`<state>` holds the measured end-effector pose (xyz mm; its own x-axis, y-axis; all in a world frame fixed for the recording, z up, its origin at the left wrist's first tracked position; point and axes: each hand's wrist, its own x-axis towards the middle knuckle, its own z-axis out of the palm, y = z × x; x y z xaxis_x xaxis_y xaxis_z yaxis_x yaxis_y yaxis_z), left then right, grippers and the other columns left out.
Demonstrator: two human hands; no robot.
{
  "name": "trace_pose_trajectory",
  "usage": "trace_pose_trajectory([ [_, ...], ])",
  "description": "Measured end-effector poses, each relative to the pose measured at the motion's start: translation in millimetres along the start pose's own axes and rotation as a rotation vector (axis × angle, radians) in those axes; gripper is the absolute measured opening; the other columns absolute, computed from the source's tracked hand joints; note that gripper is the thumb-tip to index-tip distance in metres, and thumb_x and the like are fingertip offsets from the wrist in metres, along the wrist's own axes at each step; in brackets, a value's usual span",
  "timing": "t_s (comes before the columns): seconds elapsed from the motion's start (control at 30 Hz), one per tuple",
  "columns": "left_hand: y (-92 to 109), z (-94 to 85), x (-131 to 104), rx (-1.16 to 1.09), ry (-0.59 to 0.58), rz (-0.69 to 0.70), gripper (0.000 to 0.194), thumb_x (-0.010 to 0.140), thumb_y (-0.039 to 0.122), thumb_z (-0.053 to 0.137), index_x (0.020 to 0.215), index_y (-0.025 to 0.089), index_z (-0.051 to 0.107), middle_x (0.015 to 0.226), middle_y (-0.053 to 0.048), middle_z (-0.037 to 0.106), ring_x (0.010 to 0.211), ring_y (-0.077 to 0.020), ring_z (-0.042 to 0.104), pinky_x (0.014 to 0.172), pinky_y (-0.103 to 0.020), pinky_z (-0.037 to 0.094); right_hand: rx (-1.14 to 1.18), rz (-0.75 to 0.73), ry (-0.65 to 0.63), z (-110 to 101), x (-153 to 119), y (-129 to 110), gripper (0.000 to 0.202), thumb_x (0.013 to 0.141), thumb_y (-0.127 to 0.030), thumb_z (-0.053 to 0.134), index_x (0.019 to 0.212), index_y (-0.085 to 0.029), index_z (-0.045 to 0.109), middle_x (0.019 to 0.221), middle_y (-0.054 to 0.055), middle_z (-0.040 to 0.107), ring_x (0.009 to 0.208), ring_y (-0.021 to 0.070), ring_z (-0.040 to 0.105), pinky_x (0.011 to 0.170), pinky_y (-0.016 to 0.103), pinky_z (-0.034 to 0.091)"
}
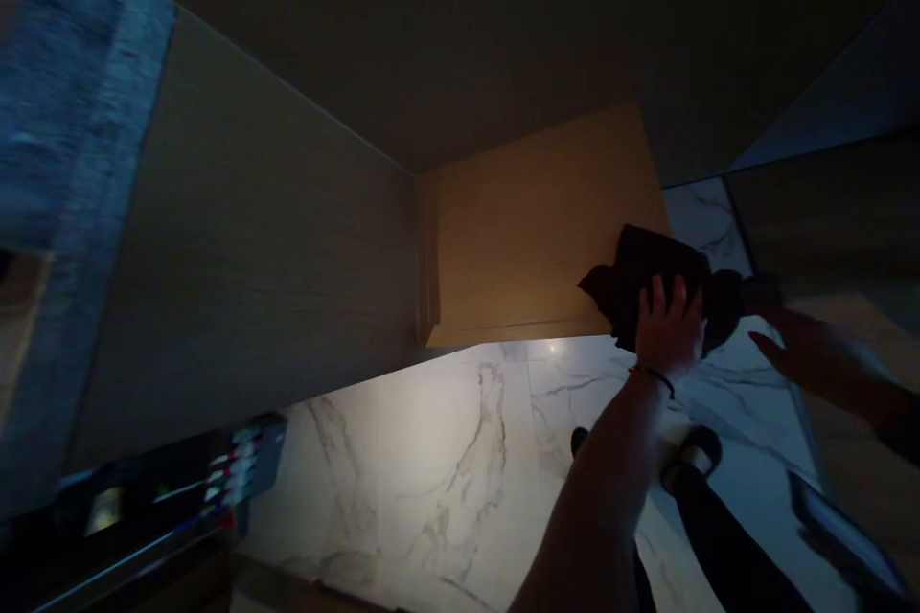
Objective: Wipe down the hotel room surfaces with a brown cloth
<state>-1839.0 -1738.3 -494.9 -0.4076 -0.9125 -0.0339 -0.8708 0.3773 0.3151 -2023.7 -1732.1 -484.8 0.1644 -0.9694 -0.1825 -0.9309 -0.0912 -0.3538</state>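
Observation:
A black bundle of fabric that looks like a folded umbrella (657,254) hangs at the front right corner of a light wooden panel (532,230). My left hand (670,330), with a dark band at the wrist, presses its spread fingers onto the fabric. To the right, the bundle narrows to a short dark handle (760,289). My right hand (794,340) is at that handle, its upper fingers against it and the thumb apart below. Dim light hides how far those fingers wrap round.
Tall wooden cabinet walls (273,239) enclose the light panel. Below lies a white marbled floor (446,460), with my shoe (694,455) on it. A dark flat-topped object (848,536) stands at lower right. Small colourful items (234,469) sit at lower left.

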Motion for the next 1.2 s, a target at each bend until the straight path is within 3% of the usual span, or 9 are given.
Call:
trace_pose_trajectory([
  [0.1, -32.5, -10.1, -20.5, 0.049, -0.049, 0.175, 0.049, 0.096, 0.033, 0.030, 0.143, 0.025, 0.038, 0.153, -0.005, 0.030, 0.143, -0.0314, 0.017, 0.115, -0.049, 0.023, 0.001, -0.011, -0.023, 6.4, -36.7, 4.2, 0.044, 0.091, -0.033, 0.036, 0.121, -0.008, 0.056, 0.114, 0.020, 0.063, 0.098, 0.0296, 0.062, 0.083, 0.040, 0.050],
  [0.2, -89.4, -17.7, -62.1, 0.119, -0.106, 0.185, 0.052, 0.095, 0.022, 0.029, 0.145, 0.028, 0.034, 0.153, -0.003, 0.031, 0.143, -0.0282, 0.020, 0.115, -0.047, 0.023, 0.002, 0.001, -0.032, 12.0, -55.4, -18.7, 0.045, 0.093, -0.036, 0.034, 0.125, -0.011, 0.054, 0.116, 0.017, 0.063, 0.098, 0.0291, 0.062, 0.081, 0.040, 0.051],
  [0.43, -264.5, -57.7, -178.1, 0.295, -0.124, -0.246, 0.060, 0.086, 0.004, 0.034, 0.143, 0.021, 0.040, 0.150, -0.009, 0.035, 0.141, -0.0304, 0.023, 0.114, -0.049, 0.024, 0.043, -0.009, 0.197, 25.1, -35.8, -86.4, 0.043, 0.095, -0.029, 0.038, 0.129, -0.007, 0.050, 0.129, 0.016, 0.054, 0.116, 0.0269, 0.053, 0.096, 0.036, 0.046],
  [0.5, -284.1, -68.8, -205.6, 0.309, -0.056, -0.398, 0.062, 0.082, 0.000, 0.036, 0.143, 0.015, 0.040, 0.150, -0.011, 0.035, 0.140, -0.0306, 0.025, 0.113, -0.047, 0.025, 0.048, -0.052, 0.326, 29.2, -24.7, -95.2, 0.043, 0.093, -0.028, 0.042, 0.130, -0.008, 0.050, 0.132, 0.015, 0.052, 0.119, 0.0269, 0.050, 0.099, 0.038, 0.045],
  [0.6, -274.0, -67.8, -246.0, 0.250, -0.008, -0.552, 0.061, 0.079, 0.001, 0.039, 0.139, 0.013, 0.044, 0.142, -0.013, 0.044, 0.131, -0.0290, 0.037, 0.109, -0.043, 0.033, 0.047, -0.174, 0.431, 35.0, -11.6, -100.6, 0.042, 0.089, -0.023, 0.047, 0.130, -0.012, 0.050, 0.133, 0.012, 0.052, 0.121, 0.0247, 0.048, 0.101, 0.038, 0.045],
  [0.73, -235.7, -19.5, -278.0, 0.004, -0.294, -0.578, 0.052, 0.076, 0.002, 0.041, 0.120, 0.020, 0.062, 0.119, -0.006, 0.063, 0.111, -0.0212, 0.055, 0.095, -0.031, 0.046, 0.051, -0.334, 0.443, 46.9, -3.9, -96.6, 0.042, 0.089, -0.018, 0.049, 0.130, -0.011, 0.049, 0.134, 0.012, 0.050, 0.127, 0.0237, 0.043, 0.106, 0.039, 0.040],
  [0.83, -231.2, 43.6, -262.4, -0.096, -0.539, -0.541, 0.048, 0.078, 0.005, 0.041, 0.114, 0.025, 0.065, 0.114, -0.001, 0.066, 0.104, -0.0166, 0.060, 0.090, -0.026, 0.047, 0.031, -0.410, 0.415, 64.0, -0.8, -85.5, 0.042, 0.091, -0.018, 0.049, 0.132, -0.011, 0.048, 0.135, 0.013, 0.050, 0.128, 0.0240, 0.042, 0.108, 0.041, 0.038],
  [1.07, -292.9, 194.2, -153.8, -0.067, -0.634, -0.552, 0.048, 0.083, 0.019, 0.052, 0.131, 0.017, 0.049, 0.115, -0.014, 0.065, 0.103, -0.0236, 0.063, 0.088, -0.033, 0.048, -0.190, -0.485, 0.584, 108.5, 10.5, -65.5, 0.056, 0.089, -0.026, 0.053, 0.142, -0.015, 0.038, 0.143, 0.009, 0.043, 0.131, 0.0289, 0.038, 0.111, 0.052, 0.029],
  [1.2, -310.8, 241.5, -151.3, -0.050, -0.618, -0.551, 0.041, 0.080, 0.024, 0.059, 0.119, 0.016, 0.056, 0.117, -0.016, 0.064, 0.104, -0.0262, 0.062, 0.088, -0.034, 0.048, -0.138, -0.436, 0.694, 124.3, 18.0, -58.2, 0.057, 0.085, -0.034, 0.056, 0.140, -0.024, 0.041, 0.142, 0.001, 0.044, 0.128, 0.0312, 0.040, 0.109, 0.055, 0.026],
])
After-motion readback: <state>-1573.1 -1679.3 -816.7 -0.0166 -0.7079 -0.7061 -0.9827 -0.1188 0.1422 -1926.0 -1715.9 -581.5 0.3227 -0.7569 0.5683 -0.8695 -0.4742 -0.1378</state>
